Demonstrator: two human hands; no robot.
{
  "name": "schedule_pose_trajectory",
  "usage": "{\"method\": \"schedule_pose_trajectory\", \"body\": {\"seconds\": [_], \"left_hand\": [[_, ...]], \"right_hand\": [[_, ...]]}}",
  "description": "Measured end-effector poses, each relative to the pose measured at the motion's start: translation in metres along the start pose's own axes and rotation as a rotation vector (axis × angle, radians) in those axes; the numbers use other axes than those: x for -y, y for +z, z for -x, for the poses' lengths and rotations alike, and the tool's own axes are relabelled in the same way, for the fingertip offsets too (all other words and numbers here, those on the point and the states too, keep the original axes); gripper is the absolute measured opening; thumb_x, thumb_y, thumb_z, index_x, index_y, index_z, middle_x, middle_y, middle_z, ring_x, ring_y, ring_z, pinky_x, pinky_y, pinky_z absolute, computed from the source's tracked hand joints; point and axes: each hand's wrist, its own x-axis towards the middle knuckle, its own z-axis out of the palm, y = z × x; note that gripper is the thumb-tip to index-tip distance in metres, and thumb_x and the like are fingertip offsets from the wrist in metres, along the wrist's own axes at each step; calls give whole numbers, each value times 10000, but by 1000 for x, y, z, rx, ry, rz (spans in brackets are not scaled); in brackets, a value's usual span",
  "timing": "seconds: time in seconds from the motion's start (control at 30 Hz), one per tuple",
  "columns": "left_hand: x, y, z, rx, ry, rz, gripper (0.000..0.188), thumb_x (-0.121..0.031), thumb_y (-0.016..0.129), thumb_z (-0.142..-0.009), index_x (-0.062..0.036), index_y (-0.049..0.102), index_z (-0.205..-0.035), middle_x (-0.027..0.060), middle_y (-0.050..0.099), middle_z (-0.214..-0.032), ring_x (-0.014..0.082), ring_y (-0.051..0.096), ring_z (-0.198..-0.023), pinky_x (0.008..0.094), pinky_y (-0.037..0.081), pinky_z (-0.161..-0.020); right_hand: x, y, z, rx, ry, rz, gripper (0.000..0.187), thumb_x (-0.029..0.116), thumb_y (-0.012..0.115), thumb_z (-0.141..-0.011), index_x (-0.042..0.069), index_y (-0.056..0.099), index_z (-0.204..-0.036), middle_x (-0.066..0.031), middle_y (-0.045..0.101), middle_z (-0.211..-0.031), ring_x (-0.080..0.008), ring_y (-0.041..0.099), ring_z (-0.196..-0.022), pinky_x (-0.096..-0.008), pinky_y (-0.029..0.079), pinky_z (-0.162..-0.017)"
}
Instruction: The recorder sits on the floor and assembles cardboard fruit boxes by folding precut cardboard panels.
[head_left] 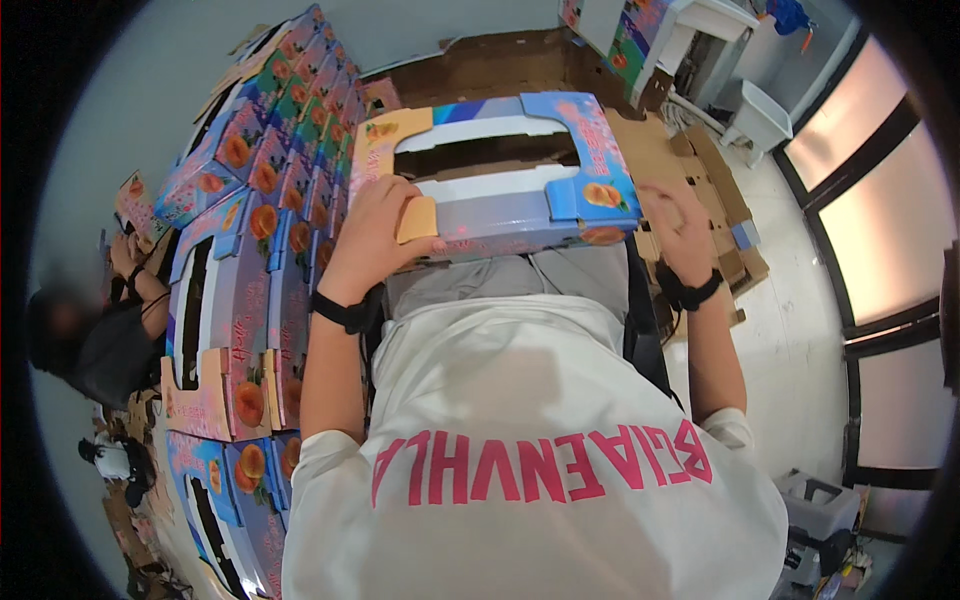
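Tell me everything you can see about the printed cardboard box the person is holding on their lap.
The box is flat printed cardboard, mostly blue and lilac with a pale orange corner and orange fruit pictures. A long window cut in its top shows dark inside, edged by white strips. It lies across the person's lap, tilted slightly. The left hand presses on its near left corner, by a small orange flap. The right hand sits just off its right end; contact there is unclear.

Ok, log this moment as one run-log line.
left hand: pressing flap of printed carton | right hand: on flat brown cardboard | stack of folded cartons to left
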Motion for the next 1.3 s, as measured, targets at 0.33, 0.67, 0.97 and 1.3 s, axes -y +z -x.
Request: {"method": "schedule_pose_trajectory", "body": {"seconds": [0.33,0.67,0.97,1.3], "left_hand": [[-5,2,3,-20,-1,-80,584,-308,888,-823,-15,677,-1283,156,626,-1245,386,579,-1195,455,490,-1047],[-19,-4,3,58,44,-44,591,-293,874,-840,-1,644,-1299,164,628,-1253,384,584,-1191,450,471,-1057],[-16,-2,1,56,67,-102,605,-280,848,-860,12,626,-1340,185,622,-1271,402,573,-1218,464,462,-1076],[-13,-2,4,44,45,-20,573,-281,826,-888,10,630,-1341,191,622,-1287,401,570,-1234,455,458,-1082]], "right_hand": [[47,50,-59,455,-329,232,732,516,846,-840,129,642,-1428,-108,600,-1507,-356,492,-1460,-504,340,-1257],[40,47,-46,417,-326,158,627,415,854,-858,73,684,-1356,-111,641,-1390,-353,574,-1304,-477,426,-1177],[40,50,-47,431,-288,123,612,373,841,-879,24,677,-1355,-148,631,-1263,-360,572,-1218,-458,480,-1076],[37,49,-45,437,-238,33,622,319,846,-880,18,664,-1392,-149,619,-1278,-354,577,-1225,-438,483,-1072]]}}
